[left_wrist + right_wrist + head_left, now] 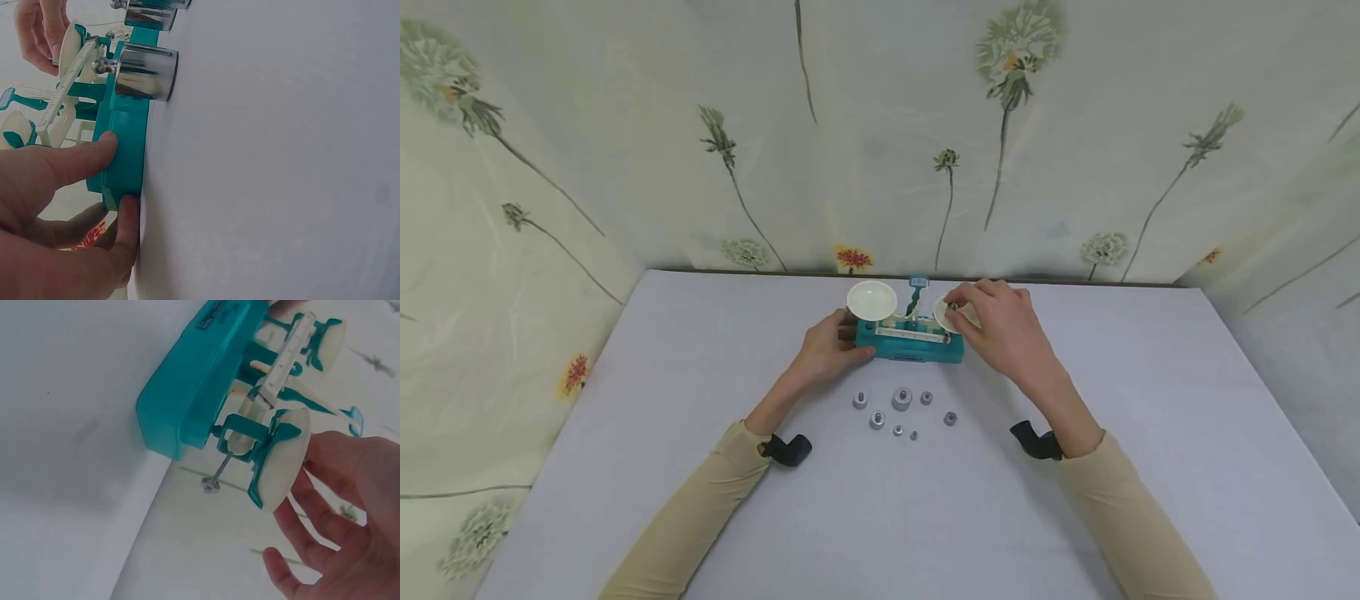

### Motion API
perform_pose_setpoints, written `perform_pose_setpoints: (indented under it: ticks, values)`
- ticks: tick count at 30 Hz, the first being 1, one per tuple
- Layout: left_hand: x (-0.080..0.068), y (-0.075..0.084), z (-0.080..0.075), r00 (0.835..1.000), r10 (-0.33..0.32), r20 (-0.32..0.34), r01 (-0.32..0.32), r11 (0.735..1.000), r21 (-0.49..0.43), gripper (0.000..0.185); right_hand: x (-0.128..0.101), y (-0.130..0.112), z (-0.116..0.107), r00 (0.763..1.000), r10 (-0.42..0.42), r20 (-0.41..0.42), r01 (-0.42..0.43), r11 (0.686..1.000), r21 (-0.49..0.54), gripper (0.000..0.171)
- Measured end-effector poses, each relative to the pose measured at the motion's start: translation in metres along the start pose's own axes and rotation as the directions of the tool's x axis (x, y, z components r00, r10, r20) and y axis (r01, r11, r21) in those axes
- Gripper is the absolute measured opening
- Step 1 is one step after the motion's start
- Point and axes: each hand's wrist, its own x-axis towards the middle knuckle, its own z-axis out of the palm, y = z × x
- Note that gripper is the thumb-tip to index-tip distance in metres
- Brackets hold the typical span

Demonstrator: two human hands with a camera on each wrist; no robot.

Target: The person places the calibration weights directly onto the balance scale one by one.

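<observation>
While the left hand (827,350) clamps thumb and fingers on the near end of the teal plastic balance scale (910,342), the right hand (1000,325), fingers curled over the white round pan (289,457) beneath it, should lower gently, keeping the base steady.

On the pale surface (625,433) stands a teal balance scale (910,342) with two white pans. The left hand (829,350) holds the scale's left end, while the right hand (1000,329) covers the right pan (942,312), fingers curled over it. Seven small metal weights (901,398) lie scattered just before the scale, between the forearms.
</observation>
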Motion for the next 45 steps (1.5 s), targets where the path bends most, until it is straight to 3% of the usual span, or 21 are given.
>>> perform_pose_setpoints:
  ticks: [28,45]
  values:
    - [0.000,0.000,-0.002,1.000,-0.010,0.014,0.010,1.000,-0.022,0.063,0.004,0.000,0.000,1.000,-0.001,0.017,0.001,1.000,-0.012,0.019]
    - [0.001,-0.001,-0.002,1.000,-0.015,0.009,0.016,0.999,-0.031,0.062,-0.010,-0.002,-0.006,1.000,0.009,0.026,-0.008,1.000,-0.007,0.021]
